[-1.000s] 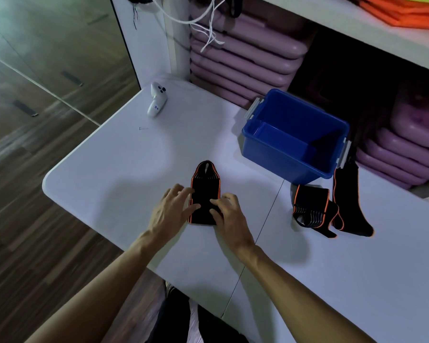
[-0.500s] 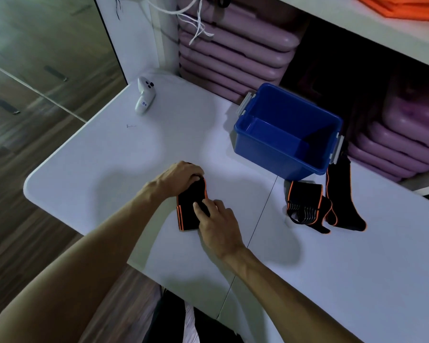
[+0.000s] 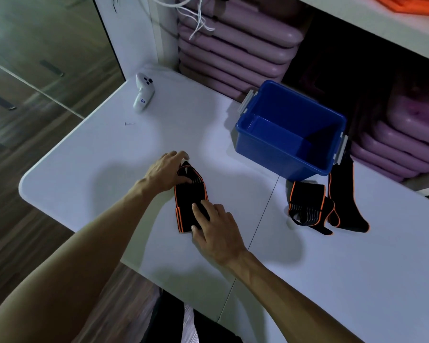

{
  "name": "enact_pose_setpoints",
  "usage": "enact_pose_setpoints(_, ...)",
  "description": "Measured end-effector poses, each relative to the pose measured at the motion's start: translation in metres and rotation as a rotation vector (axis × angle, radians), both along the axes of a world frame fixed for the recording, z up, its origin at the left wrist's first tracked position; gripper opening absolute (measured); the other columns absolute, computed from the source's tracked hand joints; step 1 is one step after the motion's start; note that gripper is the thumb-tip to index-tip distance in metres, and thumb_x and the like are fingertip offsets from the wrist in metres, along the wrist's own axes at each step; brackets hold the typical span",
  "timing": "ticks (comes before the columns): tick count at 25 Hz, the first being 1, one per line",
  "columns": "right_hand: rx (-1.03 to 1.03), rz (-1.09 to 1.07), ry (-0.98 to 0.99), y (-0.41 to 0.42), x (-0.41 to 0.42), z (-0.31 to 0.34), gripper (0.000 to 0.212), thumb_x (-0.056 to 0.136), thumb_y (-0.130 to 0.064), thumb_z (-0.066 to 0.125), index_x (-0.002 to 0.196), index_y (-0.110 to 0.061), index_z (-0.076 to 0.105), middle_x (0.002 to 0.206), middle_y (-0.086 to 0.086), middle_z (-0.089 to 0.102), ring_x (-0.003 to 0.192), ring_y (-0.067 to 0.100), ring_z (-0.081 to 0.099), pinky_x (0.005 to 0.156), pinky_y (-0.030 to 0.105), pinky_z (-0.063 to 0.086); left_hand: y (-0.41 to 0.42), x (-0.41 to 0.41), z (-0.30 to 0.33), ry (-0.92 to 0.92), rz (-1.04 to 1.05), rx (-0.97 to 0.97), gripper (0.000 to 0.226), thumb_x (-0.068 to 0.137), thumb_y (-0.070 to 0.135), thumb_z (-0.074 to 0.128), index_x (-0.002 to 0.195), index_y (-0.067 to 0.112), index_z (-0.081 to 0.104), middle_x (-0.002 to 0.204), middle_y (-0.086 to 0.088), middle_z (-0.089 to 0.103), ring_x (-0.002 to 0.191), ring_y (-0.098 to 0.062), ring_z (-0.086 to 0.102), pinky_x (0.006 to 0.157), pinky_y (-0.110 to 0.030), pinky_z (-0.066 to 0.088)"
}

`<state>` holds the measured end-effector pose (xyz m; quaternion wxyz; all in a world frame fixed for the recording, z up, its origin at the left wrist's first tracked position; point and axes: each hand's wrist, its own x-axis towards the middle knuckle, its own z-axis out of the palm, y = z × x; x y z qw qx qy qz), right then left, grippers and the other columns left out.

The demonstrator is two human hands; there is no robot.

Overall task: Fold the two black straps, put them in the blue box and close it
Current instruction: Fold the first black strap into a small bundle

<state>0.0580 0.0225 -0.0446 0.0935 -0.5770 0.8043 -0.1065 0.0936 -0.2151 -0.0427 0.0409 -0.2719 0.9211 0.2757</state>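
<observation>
A black strap with orange edging (image 3: 187, 201) lies folded flat on the white table (image 3: 84, 174). My left hand (image 3: 167, 170) pinches its far pointed end. My right hand (image 3: 214, 230) presses fingertips on its near end. The second black strap (image 3: 307, 206) lies unfolded and bunched to the right, trailing up beside the open blue box (image 3: 278, 154). The box stands at the back of the table; its inside looks empty. No lid is visible.
A white handheld controller (image 3: 143, 92) and a small pin (image 3: 129, 124) lie at the table's far left. Stacked purple mats (image 3: 233, 45) fill shelves behind the box. The table's left edge drops to a wooden floor.
My left hand moved from the strap's near end up to its far tip. My right hand stayed on the near end. The view has shifted slightly.
</observation>
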Motion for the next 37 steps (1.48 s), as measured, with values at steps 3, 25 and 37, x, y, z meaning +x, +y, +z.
enact_pose_setpoints(3,0.008,0.012,-0.003,0.001,-0.001,-0.001,0.052,0.094,-0.037,0.050,0.139,-0.011,0.048,0.135,0.013,0.050,0.102,0.031,0.055,0.067,0.042,0.053,-0.004,-0.002,-0.004,0.020,0.024,0.068,0.043,0.076,0.034,0.076,0.109,0.013,0.057,0.091,-0.010,0.066,0.080,-0.031,0.063,0.063,-0.035,0.047)
enact_pose_setpoints(25,0.004,0.217,0.022,0.003,-0.025,-0.006,0.064,0.087,-0.025,0.070,0.142,-0.006,0.044,0.140,0.013,0.050,0.129,0.031,0.045,0.093,0.043,0.048,0.015,0.021,-0.019,0.240,0.101,0.107,0.037,0.086,0.035,0.066,0.111,0.011,0.054,0.081,-0.008,0.065,0.069,-0.028,0.061,0.059,-0.031,0.043)
enact_pose_setpoints(37,0.008,0.198,-0.037,0.006,-0.021,-0.004,0.064,0.087,-0.025,0.068,0.143,-0.008,0.043,0.140,0.012,0.048,0.126,0.029,0.046,0.083,0.043,0.053,0.023,0.034,-0.017,0.107,0.145,0.013,0.075,0.061,0.067,0.072,0.120,0.025,0.053,0.102,0.001,0.059,0.100,-0.022,0.052,0.088,-0.035,0.040)
